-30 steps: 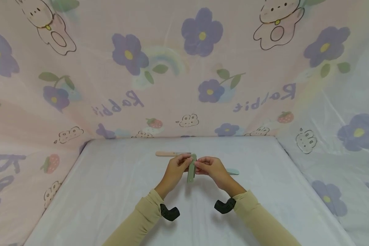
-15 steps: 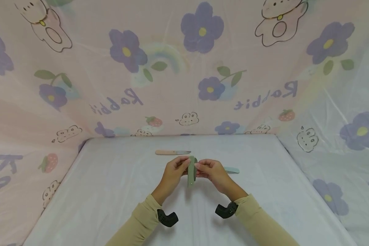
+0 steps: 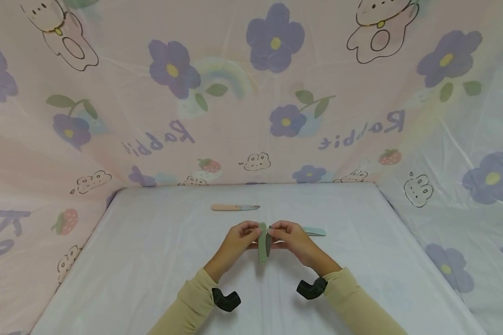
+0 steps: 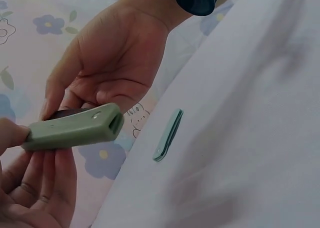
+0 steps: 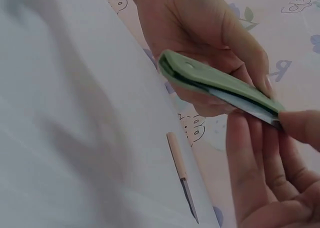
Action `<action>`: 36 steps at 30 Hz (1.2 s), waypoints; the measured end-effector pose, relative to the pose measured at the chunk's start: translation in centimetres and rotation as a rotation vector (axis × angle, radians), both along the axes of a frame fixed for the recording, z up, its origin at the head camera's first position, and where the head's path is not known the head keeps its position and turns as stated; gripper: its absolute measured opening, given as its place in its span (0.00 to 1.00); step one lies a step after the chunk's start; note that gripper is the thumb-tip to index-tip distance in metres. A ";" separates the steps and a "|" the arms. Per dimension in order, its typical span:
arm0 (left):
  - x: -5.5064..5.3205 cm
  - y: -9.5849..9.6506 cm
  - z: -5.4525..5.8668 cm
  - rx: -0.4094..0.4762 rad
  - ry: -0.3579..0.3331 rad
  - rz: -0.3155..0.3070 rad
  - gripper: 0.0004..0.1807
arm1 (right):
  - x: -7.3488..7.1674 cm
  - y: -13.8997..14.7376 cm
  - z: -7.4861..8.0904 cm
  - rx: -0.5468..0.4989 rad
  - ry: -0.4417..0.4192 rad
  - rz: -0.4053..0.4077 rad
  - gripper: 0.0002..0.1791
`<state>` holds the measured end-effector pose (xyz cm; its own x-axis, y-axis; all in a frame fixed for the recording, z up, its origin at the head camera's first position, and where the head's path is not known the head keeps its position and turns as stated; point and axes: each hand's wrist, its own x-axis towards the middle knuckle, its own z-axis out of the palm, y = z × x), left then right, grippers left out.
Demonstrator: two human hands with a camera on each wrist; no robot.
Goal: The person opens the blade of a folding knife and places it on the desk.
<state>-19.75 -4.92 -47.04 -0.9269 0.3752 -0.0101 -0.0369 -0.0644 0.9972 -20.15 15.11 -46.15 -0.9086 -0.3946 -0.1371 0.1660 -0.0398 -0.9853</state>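
Note:
In the head view my left hand (image 3: 238, 236) holds the green handle of a folding knife (image 3: 262, 244) upright over the table. My right hand (image 3: 292, 238) pinches its dark blade (image 3: 269, 245), which stands slightly out of the handle on the right side. Seen from the right wrist, the handle (image 5: 220, 78) has a slot along its edge, with the blade's bright flat (image 5: 250, 108) showing beside it. The left wrist view shows the handle's end (image 4: 112, 123) with a rivet, and the right hand's fingers curled behind it.
A peach-handled knife (image 3: 226, 207) with its blade out lies farther back on the white-covered table (image 3: 151, 260). A mint folded knife (image 3: 316, 231) lies behind the right hand, partly hidden by it. Patterned cloth (image 3: 230, 139) hangs around the table's back and sides.
Both hands have come down a little toward the body with the green folding knife. Its blade has swung slightly outward from the handle to the right.

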 end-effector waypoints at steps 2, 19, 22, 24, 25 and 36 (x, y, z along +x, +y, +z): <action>0.0 -0.1 -0.4 -0.002 -0.001 -0.017 0.19 | 0.0 0.0 -0.3 0.019 -0.002 -0.003 0.16; 0.4 -1.2 -1.2 0.040 -0.035 -0.026 0.19 | 0.2 0.6 -1.4 0.057 0.016 0.005 0.17; 0.4 -1.5 -1.3 0.043 -0.046 0.004 0.19 | 0.3 0.7 -0.9 0.054 -0.001 -0.002 0.15; 0.4 -1.7 -1.3 0.051 -0.053 0.023 0.20 | 0.4 0.8 -0.8 0.047 -0.012 -0.004 0.14; 0.4 -1.8 -1.3 0.053 -0.058 0.032 0.20 | 0.4 0.8 -0.7 0.044 -0.014 -0.004 0.14; 0.3 -3.0 -1.3 0.126 -0.127 0.137 0.20 | 0.2 1.4 -1.4 -0.002 -0.035 -0.035 0.15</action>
